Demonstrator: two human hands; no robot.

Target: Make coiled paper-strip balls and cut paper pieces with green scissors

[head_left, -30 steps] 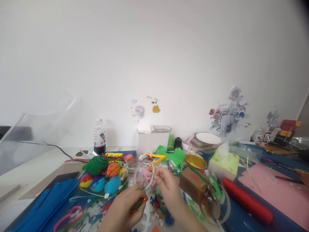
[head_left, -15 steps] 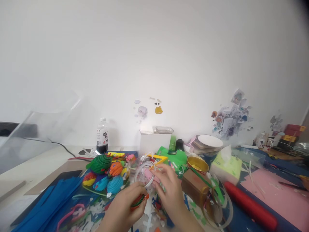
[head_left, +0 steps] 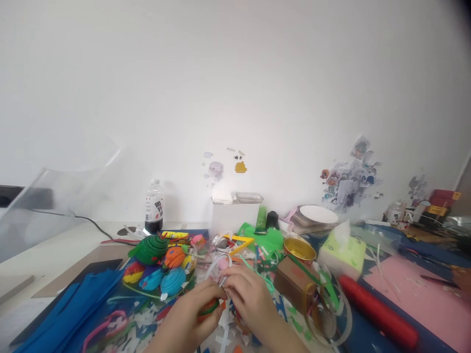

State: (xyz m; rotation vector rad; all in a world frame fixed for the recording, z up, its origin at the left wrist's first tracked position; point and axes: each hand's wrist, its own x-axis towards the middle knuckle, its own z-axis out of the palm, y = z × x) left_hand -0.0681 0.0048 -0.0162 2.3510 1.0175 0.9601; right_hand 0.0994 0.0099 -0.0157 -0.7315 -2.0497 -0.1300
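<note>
My left hand (head_left: 191,314) is closed around a small ribbed piece (head_left: 209,310) in green and orange, mostly covered by the fingers. Close against it, my right hand (head_left: 250,296) pinches at a looped white strip (head_left: 215,264) that arches up behind the fingertips. Where the strip's ends run is hidden by both hands. Beyond my left hand lie several ribbed, shell-like pieces, among them a green one (head_left: 150,250), an orange one (head_left: 174,257) and a light blue one (head_left: 173,281).
Paper scraps (head_left: 142,318) litter the table around my hands. Blue strips (head_left: 69,309) lie left. On the right are a brown box (head_left: 294,282), a gold tin (head_left: 300,249), a tissue pack (head_left: 342,252) and a red roll (head_left: 379,311). A bottle (head_left: 154,208) stands by the wall.
My right hand has moved left and down against my left hand, its fingers closing to a pinch. The white loop now looks lower and narrower. The left hand keeps its hold.
</note>
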